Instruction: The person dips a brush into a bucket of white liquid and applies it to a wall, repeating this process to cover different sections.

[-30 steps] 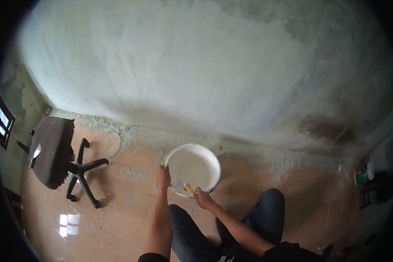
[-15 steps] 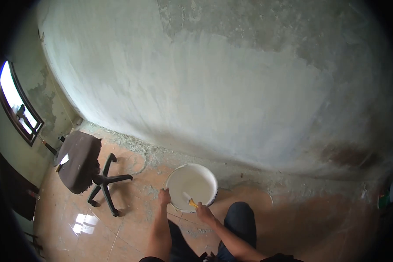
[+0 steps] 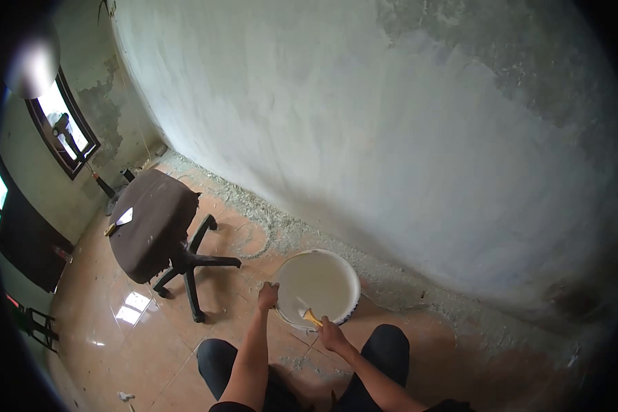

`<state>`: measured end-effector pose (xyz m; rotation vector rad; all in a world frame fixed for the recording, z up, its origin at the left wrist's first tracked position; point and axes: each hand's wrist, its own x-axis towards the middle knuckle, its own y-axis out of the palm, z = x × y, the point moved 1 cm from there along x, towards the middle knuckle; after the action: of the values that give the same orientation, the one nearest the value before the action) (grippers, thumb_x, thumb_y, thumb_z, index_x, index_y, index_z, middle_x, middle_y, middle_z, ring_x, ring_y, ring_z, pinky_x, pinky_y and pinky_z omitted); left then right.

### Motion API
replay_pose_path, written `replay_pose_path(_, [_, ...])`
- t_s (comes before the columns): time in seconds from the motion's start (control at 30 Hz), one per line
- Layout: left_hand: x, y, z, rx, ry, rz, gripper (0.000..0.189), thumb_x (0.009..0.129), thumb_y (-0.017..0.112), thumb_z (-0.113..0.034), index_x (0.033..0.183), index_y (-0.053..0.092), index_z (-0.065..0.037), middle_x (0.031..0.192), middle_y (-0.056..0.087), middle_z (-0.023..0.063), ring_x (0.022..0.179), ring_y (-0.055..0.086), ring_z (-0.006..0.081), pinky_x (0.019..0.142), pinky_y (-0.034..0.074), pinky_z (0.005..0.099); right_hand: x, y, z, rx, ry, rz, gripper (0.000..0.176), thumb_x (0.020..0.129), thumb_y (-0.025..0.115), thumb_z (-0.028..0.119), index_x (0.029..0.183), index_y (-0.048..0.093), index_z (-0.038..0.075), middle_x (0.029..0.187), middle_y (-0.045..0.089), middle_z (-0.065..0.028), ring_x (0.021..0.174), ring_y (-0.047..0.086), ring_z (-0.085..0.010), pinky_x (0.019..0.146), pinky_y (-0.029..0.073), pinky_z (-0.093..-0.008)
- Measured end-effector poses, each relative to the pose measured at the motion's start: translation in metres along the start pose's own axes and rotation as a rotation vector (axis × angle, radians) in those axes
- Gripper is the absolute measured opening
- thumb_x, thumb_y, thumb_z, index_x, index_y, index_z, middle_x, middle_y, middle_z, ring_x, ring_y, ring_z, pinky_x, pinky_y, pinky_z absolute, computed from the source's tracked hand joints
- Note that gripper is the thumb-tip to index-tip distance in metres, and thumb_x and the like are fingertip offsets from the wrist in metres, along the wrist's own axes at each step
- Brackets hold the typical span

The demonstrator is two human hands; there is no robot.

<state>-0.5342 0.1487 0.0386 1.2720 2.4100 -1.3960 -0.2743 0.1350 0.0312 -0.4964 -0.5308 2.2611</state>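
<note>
A wide white basin [image 3: 353, 275] stands on the tiled floor in front of me, holding a pale, milky content. My left hand [image 3: 268, 295] is closed on its left rim. In my right hand [image 3: 332, 336], at the near right rim, is a paintbrush [image 3: 312, 317] with a yellow handle. Its whitish head points down and left into the basin, over the pale content. My knees are bent on either side, close to the basin.
To the left is a dark swivel chair [image 3: 154, 220] with a putty knife [image 3: 120, 222] lying on its seat. Crumbled debris [image 3: 254, 209] runs along the foot of the patchy wall [image 3: 364, 123]. A standing fan [image 3: 65, 130] is near the window.
My view has turned to the left, so the basin, chair and wall sit further right. My left hand stays on the rim and the paintbrush stays over the basin.
</note>
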Motion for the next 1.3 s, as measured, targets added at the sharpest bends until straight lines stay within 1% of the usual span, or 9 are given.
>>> replay_pose_path(0.17, [0.016, -0.02, -0.024, -0.015, 0.089, 0.14, 0.049, 0.09, 0.05, -0.036, 0.114, 0.047, 0.006, 0.104, 0.06, 0.0306, 0.092, 0.063, 0.0413, 0.071, 0.052, 0.0444, -0.001, 0.018, 0.02, 0.076, -0.005, -0.122, 0.025, 0.091, 0.047, 0.018, 0.101, 0.039, -0.004, 0.079, 0.056, -0.0283, 0.077, 0.056, -0.0456, 0.069, 0.043, -0.0515])
replay_pose_path(0.43, [0.093, -0.009, -0.036, 0.093, 0.464, 0.287, 0.046, 0.09, 0.05, -0.038, 0.112, 0.049, 0.003, 0.106, 0.059, 0.0294, 0.104, 0.057, 0.0428, 0.087, 0.044, 0.0462, 0.022, 0.069, 0.058, 0.04, 0.136, -0.316, 0.026, 0.095, 0.045, 0.021, 0.102, 0.041, -0.004, 0.081, 0.061, -0.0232, 0.078, 0.061, -0.0391, 0.069, 0.046, -0.0447])
replay_pose_path(0.6, [0.087, -0.014, -0.035, 0.024, 0.455, 0.341, 0.048, 0.089, 0.053, -0.037, 0.113, 0.049, 0.004, 0.108, 0.059, 0.0291, 0.102, 0.058, 0.0419, 0.084, 0.046, 0.0465, 0.014, 0.06, 0.055, -0.081, 0.305, -0.363, 0.026, 0.093, 0.049, 0.021, 0.101, 0.042, -0.002, 0.078, 0.06, -0.0253, 0.076, 0.06, -0.0426, 0.065, 0.046, -0.0469])
replay_pose_path(0.67, [0.085, -0.024, -0.047, -0.068, 0.302, 0.527, 0.048, 0.089, 0.053, -0.036, 0.112, 0.048, 0.006, 0.105, 0.06, 0.0283, 0.099, 0.059, 0.0417, 0.084, 0.046, 0.0453, 0.01, 0.053, 0.031, -0.197, 0.288, -0.411, 0.025, 0.092, 0.051, 0.021, 0.099, 0.042, -0.001, 0.078, 0.059, -0.027, 0.075, 0.059, -0.0445, 0.062, 0.045, -0.0487])
replay_pose_path(0.87, [0.095, -0.013, -0.048, -0.018, 0.441, 0.411, 0.051, 0.088, 0.053, -0.035, 0.116, 0.048, 0.006, 0.108, 0.059, 0.0288, 0.102, 0.058, 0.0411, 0.086, 0.046, 0.0458, -0.018, 0.017, 0.086, -0.367, 0.362, -0.493, 0.031, 0.093, 0.047, 0.023, 0.11, 0.042, -0.002, 0.082, 0.061, -0.0266, 0.077, 0.061, -0.0432, 0.063, 0.047, -0.0505])
replay_pose_path(1.07, [0.109, -0.003, -0.055, 0.013, 0.584, 0.321, 0.045, 0.088, 0.053, -0.035, 0.113, 0.054, 0.002, 0.107, 0.061, 0.0266, 0.103, 0.058, 0.0415, 0.087, 0.045, 0.0466, -0.019, 0.031, 0.089, -0.468, 0.442, -0.344, 0.025, 0.093, 0.046, 0.023, 0.104, 0.045, 0.001, 0.076, 0.061, -0.024, 0.071, 0.06, -0.044, 0.058, 0.045, -0.0525])
replay_pose_path(1.2, [0.116, -0.002, -0.054, 0.0, 0.652, 0.276, 0.044, 0.087, 0.054, -0.036, 0.11, 0.056, 0.002, 0.105, 0.061, 0.0256, 0.1, 0.059, 0.0409, 0.085, 0.046, 0.0468, -0.009, 0.032, 0.122, -0.513, 0.455, -0.454, 0.025, 0.092, 0.046, 0.022, 0.104, 0.046, 0.0, 0.074, 0.061, -0.0239, 0.068, 0.061, -0.0432, 0.058, 0.046, -0.0525])
replay_pose_path(1.27, [0.12, 0.001, -0.056, 0.013, 0.673, 0.284, 0.044, 0.087, 0.054, -0.036, 0.109, 0.056, 0.002, 0.104, 0.062, 0.0254, 0.1, 0.059, 0.0408, 0.085, 0.046, 0.0469, -0.014, 0.042, 0.116, -0.356, 0.627, -0.379, 0.048, 0.097, 0.038, 0.035, 0.14, 0.038, 0.012, 0.108, 0.057, -0.0312, 0.095, 0.06, -0.0403, 0.084, 0.044, -0.0505])
replay_pose_path(1.3, [0.123, 0.003, -0.054, 0.029, 0.672, 0.296, 0.044, 0.087, 0.054, -0.037, 0.108, 0.057, 0.001, 0.103, 0.062, 0.0251, 0.099, 0.059, 0.0408, 0.084, 0.046, 0.0471, -0.015, 0.042, 0.121, -0.35, 0.626, -0.393, 0.048, 0.097, 0.038, 0.035, 0.14, 0.038, 0.012, 0.108, 0.057, -0.0312, 0.095, 0.06, -0.0403, 0.084, 0.044, -0.0505])
